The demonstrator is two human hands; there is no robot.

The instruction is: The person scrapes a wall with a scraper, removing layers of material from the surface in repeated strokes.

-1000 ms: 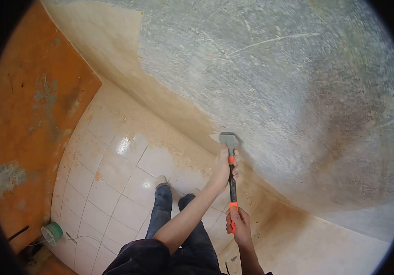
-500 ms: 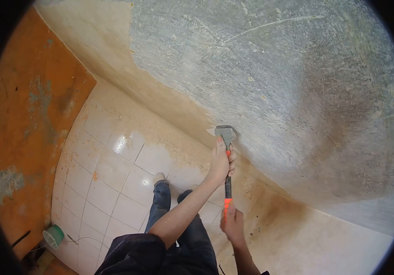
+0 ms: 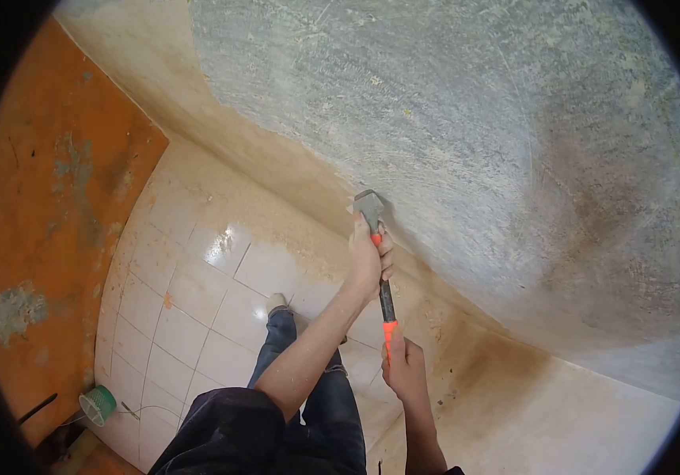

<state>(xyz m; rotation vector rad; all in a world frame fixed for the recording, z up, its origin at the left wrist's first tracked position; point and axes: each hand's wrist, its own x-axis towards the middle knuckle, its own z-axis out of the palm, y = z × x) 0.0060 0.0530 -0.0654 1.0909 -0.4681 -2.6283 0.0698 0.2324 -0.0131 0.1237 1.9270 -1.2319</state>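
A long-handled scraper (image 3: 368, 207) with a grey head and a black and orange handle is held in both hands. Its head rests at the lower part of the grey, scuffed wall (image 3: 451, 150), near the edge of the beige strip (image 3: 277, 146). My left hand (image 3: 366, 257) is closed round the upper handle just below the head, thumb lying up along it. Lower down, my right hand (image 3: 406, 370) grips the orange end section. The blade edge is partly hidden behind the head.
Pale floor tiles (image 3: 205, 293) with dusty residue lie to the left, under my feet. An orange, patchy surface (image 3: 47, 214) borders them. A green basket-like container (image 3: 98, 405) lies near a thin cable at lower left. Brown dust marks the floor at right.
The scraper head and both hands have shifted in view, the head and left hand up and to the left. The handle leans more to the left. The view itself has shifted slightly.
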